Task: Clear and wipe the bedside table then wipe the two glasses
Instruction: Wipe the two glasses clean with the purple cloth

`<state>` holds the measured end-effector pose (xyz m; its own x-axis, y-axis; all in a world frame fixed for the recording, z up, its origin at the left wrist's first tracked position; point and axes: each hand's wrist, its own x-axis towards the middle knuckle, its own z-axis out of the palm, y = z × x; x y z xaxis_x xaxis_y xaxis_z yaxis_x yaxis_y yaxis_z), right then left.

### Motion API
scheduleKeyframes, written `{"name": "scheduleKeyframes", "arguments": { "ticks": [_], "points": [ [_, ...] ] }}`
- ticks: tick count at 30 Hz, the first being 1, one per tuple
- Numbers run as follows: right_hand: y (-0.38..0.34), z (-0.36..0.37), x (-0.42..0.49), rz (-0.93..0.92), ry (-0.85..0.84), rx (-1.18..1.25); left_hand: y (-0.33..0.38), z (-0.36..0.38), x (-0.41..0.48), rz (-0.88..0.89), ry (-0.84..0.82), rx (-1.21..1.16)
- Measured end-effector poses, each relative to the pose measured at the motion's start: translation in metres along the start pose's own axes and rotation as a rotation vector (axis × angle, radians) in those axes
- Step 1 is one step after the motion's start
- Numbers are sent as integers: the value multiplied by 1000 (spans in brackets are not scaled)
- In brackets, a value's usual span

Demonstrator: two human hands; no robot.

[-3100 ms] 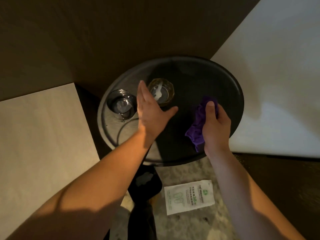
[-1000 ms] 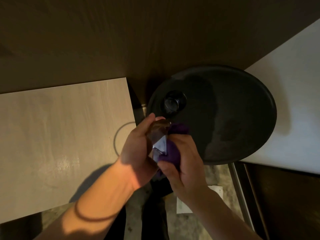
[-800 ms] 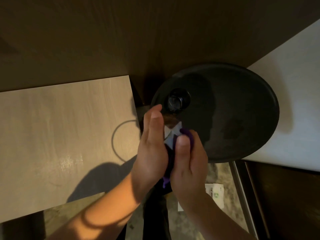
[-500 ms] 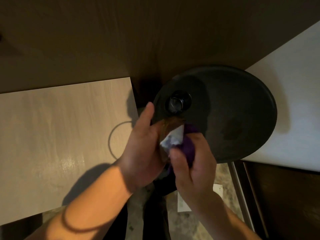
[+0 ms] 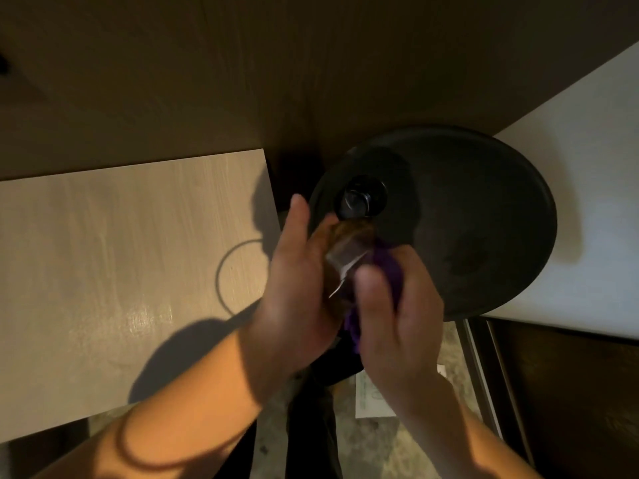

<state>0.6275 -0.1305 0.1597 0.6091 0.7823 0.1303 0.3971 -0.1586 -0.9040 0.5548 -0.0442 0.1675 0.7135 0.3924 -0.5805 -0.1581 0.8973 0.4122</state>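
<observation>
Just off the near-left edge of the round dark desk (image 5: 484, 219), the left hand (image 5: 294, 295) curls its fingers (image 5: 299, 216) round a tilted amber glass (image 5: 349, 250), forefinger straight. The glass lies between both palms. A purple cloth (image 5: 390, 267), bunched in the right hand (image 5: 397, 326), is pressed by curled fingers (image 5: 371, 285) against the glass. A second glass (image 5: 361, 198) stands on the desk's left part.

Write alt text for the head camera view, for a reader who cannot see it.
A person's left hand holds a glass while the right hand presses a purple cloth against it, at the near edge of a round dark bedside table. A second glass stands on the table just beyond the hands.
</observation>
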Motion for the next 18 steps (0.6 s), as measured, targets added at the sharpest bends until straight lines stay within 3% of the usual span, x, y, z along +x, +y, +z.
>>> {"name": "scheduleKeyframes", "arguments": {
  "ticks": [2, 6, 10, 12, 14, 16, 18],
  "points": [
    [10, -3, -4, -191, -100, -135, 4, 2, 2, -107, 61, -152],
    [10, 3, -10, -37, -33, -48, -4, 9, -3, -7, 186, 87],
    [-10, 5, -4, 290, 91, 233, -18, 5, -3, 589, 207, 746],
    [-16, -4, 5, 481, 39, 352, -28, -10, 6, 752, 119, 1017],
    [-16, -8, 7, 541, 27, 396, -32, -18, 13, 668, 42, 1023],
    [-13, -4, 2, 369, 94, 268, -20, -7, 6, 381, -15, 672],
    [-3, -5, -7, 61, 87, 20, -6, 7, 2, 20, -2, 216]
  ]
}}
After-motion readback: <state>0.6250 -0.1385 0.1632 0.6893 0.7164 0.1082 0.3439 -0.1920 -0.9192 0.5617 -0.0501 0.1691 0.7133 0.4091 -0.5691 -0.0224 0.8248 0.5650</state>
